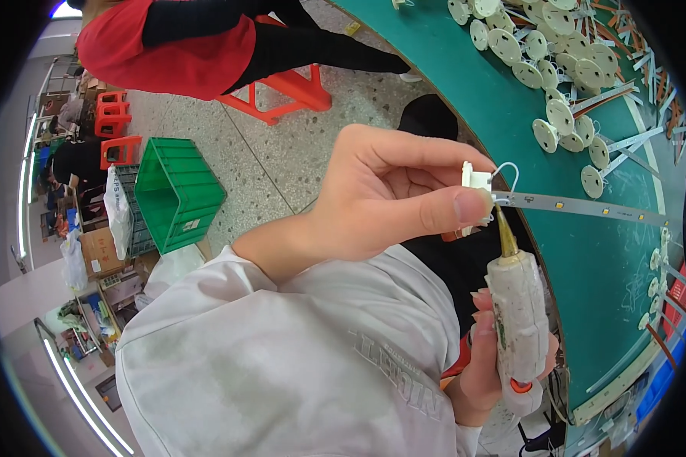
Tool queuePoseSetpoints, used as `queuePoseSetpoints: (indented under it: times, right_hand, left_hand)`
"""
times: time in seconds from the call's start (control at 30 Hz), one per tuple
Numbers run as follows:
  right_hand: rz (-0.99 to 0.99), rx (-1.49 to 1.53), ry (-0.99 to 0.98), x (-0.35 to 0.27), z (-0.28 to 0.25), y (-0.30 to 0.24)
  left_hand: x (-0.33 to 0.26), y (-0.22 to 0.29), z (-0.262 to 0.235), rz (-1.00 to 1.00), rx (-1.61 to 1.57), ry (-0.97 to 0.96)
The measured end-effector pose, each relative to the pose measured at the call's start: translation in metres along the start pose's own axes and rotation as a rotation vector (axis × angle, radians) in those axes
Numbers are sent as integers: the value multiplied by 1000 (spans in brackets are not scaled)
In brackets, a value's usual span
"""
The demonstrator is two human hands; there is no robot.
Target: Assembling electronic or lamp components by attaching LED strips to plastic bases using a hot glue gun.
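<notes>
My left hand (381, 190) pinches a small white plastic disc base (476, 180), seen edge-on, between thumb and fingers. A thin white wire (514, 171) loops up from this base, and a narrow LED strip (587, 208) runs from it to the right, over the table. My right hand (482, 358) is wrapped round a worn white glue gun (517, 320) with a reddish-orange trigger. Its brass nozzle (507, 238) points up, and the tip is close to where the strip meets the base. Whether the tip touches is too fine to tell.
The green table (579, 282) curves along the right. Many white discs with strips lie heaped at its far side (560, 114); several more line its right edge (654, 286). To the left are a green crate (179, 194) and red stools (301, 87). A person in red (183, 49) sits beyond.
</notes>
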State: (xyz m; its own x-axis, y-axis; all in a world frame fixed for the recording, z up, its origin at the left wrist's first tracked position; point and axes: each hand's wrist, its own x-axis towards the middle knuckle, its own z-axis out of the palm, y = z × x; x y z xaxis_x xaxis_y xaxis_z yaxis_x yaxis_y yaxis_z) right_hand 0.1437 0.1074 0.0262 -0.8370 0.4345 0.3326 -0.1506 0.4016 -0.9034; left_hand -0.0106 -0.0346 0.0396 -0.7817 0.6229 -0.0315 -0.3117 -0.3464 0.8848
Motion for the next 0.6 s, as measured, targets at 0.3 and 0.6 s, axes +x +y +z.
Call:
queuePoseSetpoints:
  times: [0.3,0.6]
  right_hand:
    - [65,-298,7,-2,-16,-1]
    - [166,-1344,337,13,-136,77]
  left_hand:
    - [5,-8,-15,-148,-131,-67]
    - [25,-28,4,-173,-268,-25]
